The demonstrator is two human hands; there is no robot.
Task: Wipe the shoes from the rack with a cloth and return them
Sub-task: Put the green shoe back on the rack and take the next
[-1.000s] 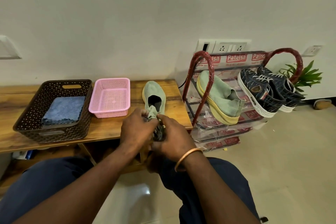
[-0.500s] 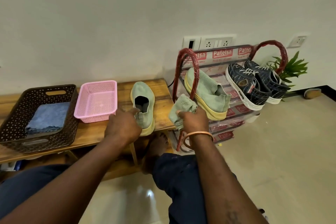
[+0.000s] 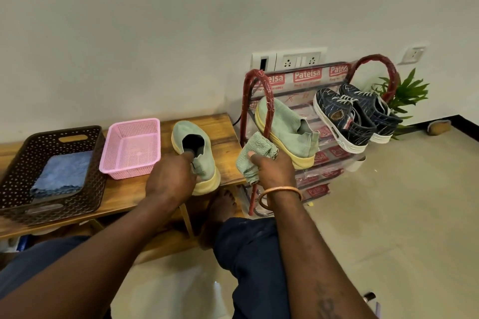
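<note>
A second earlier you had both hands bunched together over the cloth at the near edge of the bench [image 3: 225, 137]; by this moment they had split. Your left hand [image 3: 171, 179] had gone to the heel of the green shoe [image 3: 206, 153], forefinger hooked down into the collar opening and the other fingers curled over the back of the heel. The thumb was hidden, so how firm that hold was could not be told. The shoe itself had not shifted: sole down on the bench, toe to the wall, just beside the pink basket [image 3: 134, 122]. Your right hand [image 3: 274, 171] had carried the cloth [image 3: 255, 153] off the bench end, and it sat crumpled in a closed fist, thumb pressed over the folds, held in front of the red hoop of the rack [image 3: 248, 101] and clear of the shoe. The second green shoe [image 3: 287, 127] lay tilted on the rack's upper tier, with the dark sneakers [image 3: 342, 116] beside it. Reading: cloth readied, shoe braced, wiping of this one about to start rather than finished. None of the rest looked begun. The blue cloth [image 3: 62, 173] stayed folded in the brown basket [image 3: 51, 131].
</note>
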